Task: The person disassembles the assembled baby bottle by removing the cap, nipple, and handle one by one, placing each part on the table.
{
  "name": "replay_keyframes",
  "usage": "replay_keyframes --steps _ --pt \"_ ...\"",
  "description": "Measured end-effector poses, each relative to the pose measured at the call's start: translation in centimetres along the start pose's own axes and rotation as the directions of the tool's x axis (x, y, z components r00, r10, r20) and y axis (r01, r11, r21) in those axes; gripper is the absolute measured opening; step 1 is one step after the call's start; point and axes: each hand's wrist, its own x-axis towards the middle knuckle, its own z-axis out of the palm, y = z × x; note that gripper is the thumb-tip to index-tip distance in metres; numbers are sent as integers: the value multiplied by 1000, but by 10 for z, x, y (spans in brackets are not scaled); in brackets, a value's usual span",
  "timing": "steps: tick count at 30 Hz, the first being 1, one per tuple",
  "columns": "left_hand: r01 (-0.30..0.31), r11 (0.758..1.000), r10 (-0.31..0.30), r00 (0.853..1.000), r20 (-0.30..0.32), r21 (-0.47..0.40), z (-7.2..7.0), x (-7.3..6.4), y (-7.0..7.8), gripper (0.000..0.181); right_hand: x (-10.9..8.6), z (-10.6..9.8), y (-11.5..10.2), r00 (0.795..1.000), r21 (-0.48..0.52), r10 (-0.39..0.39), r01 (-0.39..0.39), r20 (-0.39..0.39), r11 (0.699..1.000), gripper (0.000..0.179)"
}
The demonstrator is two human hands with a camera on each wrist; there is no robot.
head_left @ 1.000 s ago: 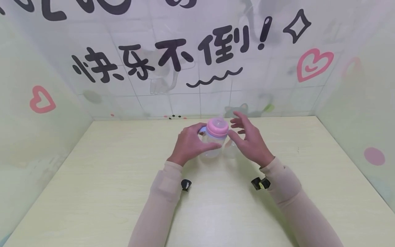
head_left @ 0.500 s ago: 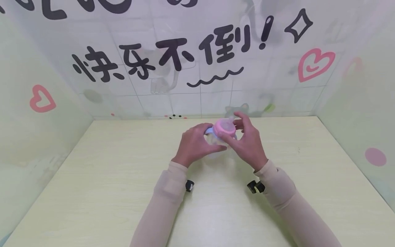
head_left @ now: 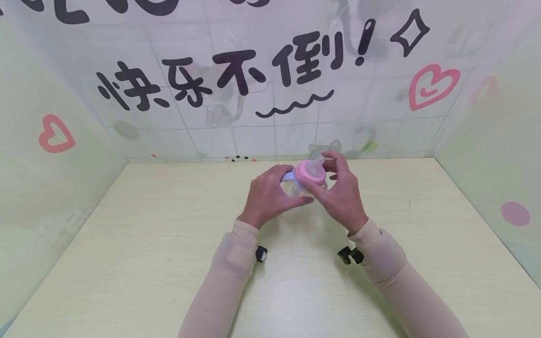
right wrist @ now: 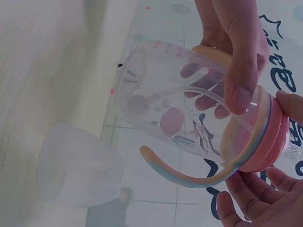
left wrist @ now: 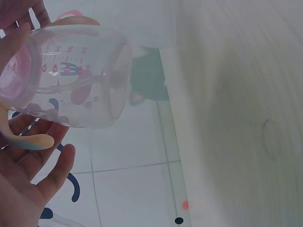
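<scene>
Since the frame one second earlier, the cylindrical clear plastic bottle (right wrist: 163, 109) has shifted rightward and tilted, and the right hand (head_left: 343, 193) has closed on its round pink plastic collar (head_left: 310, 172). The left hand (head_left: 269, 196) has a grip on the bottle's body, thumb and fingers on opposite sides; the right hand's grip is narrowed about the collar. The bottle is held between both hands above the pale wood-grained surface (head_left: 169, 253), where a translucent tapered plastic cup (right wrist: 78, 168) stands nearby.
</scene>
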Motion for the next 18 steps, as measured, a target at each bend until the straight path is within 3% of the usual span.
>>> replay_keyframes --steps 9,15,18 --pt "43 985 -33 997 65 -166 -3 0 -3 71 1 -3 -3 997 39 -47 45 55 998 64" --pt "33 923 8 994 105 -382 -7 1 -5 65 1 -7 -6 991 113 -99 89 86 990 66" --pt "41 895 18 992 128 -445 -9 1 -5 64 1 -9 -6 988 149 -119 103 101 983 67"
